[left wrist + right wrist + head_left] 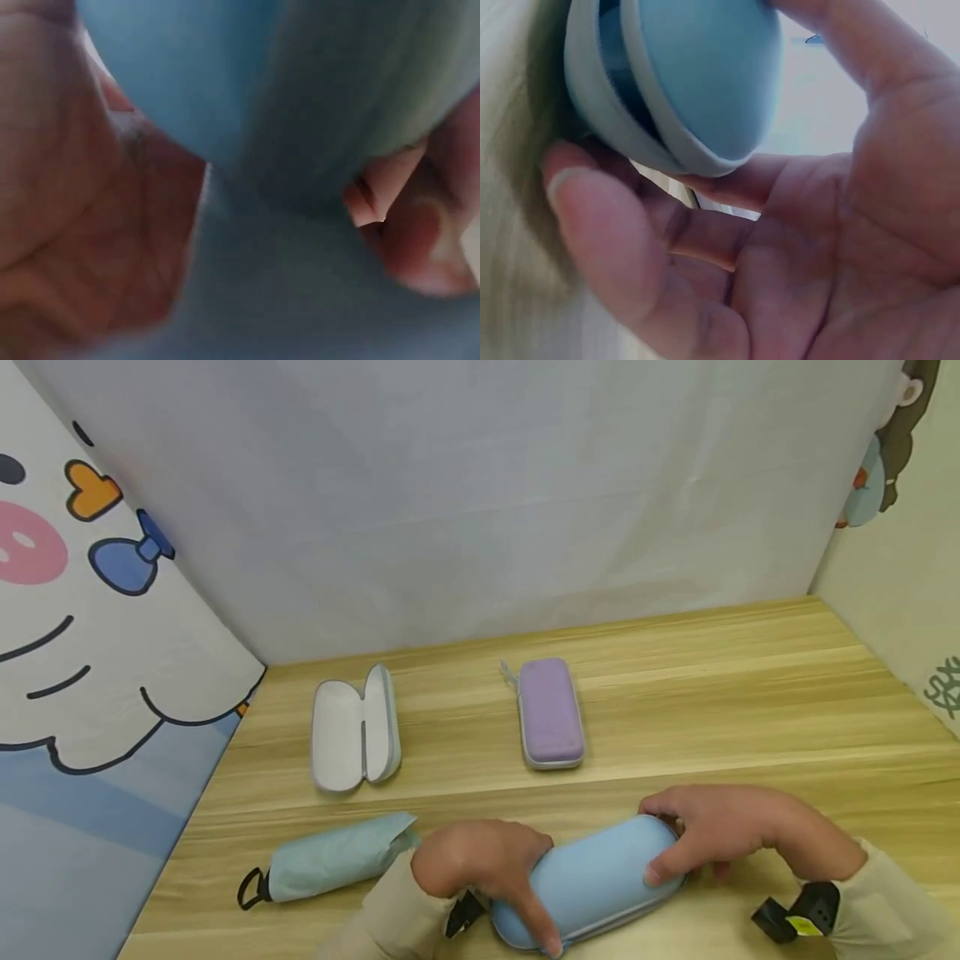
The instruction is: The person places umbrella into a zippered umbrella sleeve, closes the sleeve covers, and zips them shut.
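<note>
A light blue zippered case (600, 877) lies lengthwise at the front of the table, its seam facing the near side. My left hand (491, 864) grips its left end, a finger reaching down to the zipper edge. Around the right end curls my right hand (731, 831), thumb on the top. In the right wrist view a dark gap shows between the two rims of the case (712, 67), and my right hand (802, 225) cups that end. The left wrist view is blurred; the blue case (180, 67) fills much of it, beside my left palm.
A pale green folded umbrella (330, 857) with a black loop lies left of my left hand. Behind it stands an open eyeglass case (337, 735) with a white lining. A purple zippered case (551, 714) lies farther back, before the grey backdrop (487, 510).
</note>
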The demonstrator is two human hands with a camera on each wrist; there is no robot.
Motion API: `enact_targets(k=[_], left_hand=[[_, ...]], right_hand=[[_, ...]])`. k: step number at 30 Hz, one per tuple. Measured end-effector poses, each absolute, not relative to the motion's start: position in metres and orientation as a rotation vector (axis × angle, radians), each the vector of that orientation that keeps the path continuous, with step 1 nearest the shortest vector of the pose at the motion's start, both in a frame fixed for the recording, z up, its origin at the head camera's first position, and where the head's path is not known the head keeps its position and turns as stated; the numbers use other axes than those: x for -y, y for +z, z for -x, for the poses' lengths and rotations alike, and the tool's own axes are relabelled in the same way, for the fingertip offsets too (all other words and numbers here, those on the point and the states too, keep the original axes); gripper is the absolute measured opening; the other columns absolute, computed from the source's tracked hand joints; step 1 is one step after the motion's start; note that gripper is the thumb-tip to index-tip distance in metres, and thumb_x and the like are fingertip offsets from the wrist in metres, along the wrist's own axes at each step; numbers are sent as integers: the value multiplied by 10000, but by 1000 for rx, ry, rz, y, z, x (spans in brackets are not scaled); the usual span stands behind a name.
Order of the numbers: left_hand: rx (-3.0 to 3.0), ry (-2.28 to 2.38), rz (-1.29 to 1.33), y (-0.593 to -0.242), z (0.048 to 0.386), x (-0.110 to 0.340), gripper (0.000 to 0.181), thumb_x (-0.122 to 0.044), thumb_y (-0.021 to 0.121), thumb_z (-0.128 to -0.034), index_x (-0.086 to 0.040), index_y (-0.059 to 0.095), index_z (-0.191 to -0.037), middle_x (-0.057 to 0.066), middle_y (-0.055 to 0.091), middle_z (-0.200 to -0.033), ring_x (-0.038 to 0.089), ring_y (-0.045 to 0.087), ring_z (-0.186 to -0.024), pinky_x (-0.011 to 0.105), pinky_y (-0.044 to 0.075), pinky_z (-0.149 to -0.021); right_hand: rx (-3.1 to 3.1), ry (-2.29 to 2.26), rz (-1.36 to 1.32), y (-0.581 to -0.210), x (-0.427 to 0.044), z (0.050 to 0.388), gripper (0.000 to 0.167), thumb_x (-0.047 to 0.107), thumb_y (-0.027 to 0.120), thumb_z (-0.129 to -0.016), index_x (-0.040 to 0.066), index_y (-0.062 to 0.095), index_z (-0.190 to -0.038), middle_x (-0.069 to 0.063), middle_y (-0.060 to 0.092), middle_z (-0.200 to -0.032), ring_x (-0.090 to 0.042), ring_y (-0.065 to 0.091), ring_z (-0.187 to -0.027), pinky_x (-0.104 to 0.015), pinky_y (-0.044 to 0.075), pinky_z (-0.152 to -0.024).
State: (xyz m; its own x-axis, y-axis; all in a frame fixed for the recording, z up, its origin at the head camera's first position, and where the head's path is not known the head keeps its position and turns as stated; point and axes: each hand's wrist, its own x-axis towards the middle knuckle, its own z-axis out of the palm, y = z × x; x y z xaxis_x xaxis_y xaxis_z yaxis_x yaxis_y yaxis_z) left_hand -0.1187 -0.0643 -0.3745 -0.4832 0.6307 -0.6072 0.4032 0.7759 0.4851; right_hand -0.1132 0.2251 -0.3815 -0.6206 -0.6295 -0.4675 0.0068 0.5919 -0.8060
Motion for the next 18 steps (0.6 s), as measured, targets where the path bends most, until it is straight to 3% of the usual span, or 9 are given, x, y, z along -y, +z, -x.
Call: enact_targets(k=[4,8,15,18], left_hand=[[-2155,358,-807,-373,121,67,590,-495,910,-752,-169,617,-1148,-107,614,-945,53,596,-822,251,509,-761],[-2185,439,-818,-373,124,70,648,-532,875,-781,-128,589,-1200,-96,621,-934,54,610,-814,237,508,-754],[-2110,721,-855,-377,133,71,544,-467,709,-971,-86,531,-1316,-73,617,-1026,51,619,-911,234,507,-814],[-2044,901,-858,-380,137,71,486,-389,678,-1010,-83,528,-1356,-70,625,-1097,48,626,-976,239,511,-857]], right_hand=[[-2016,-1138,539,-383,-227,118,352,246,802,-875,69,614,-1114,-112,614,-1002,-248,613,-807,-344,550,-551],[-1961,-1328,496,-385,-228,125,444,205,773,-906,-17,542,-1214,-160,610,-1073,-306,613,-943,-436,607,-660],[-1924,-1551,425,-381,-234,134,705,153,727,-947,-147,339,-1453,-244,574,-1234,-352,625,-1034,-489,608,-762],[-1950,-1583,417,-375,-233,138,805,159,714,-949,-165,241,-1513,-280,549,-1296,-357,631,-1062,-493,602,-792]])
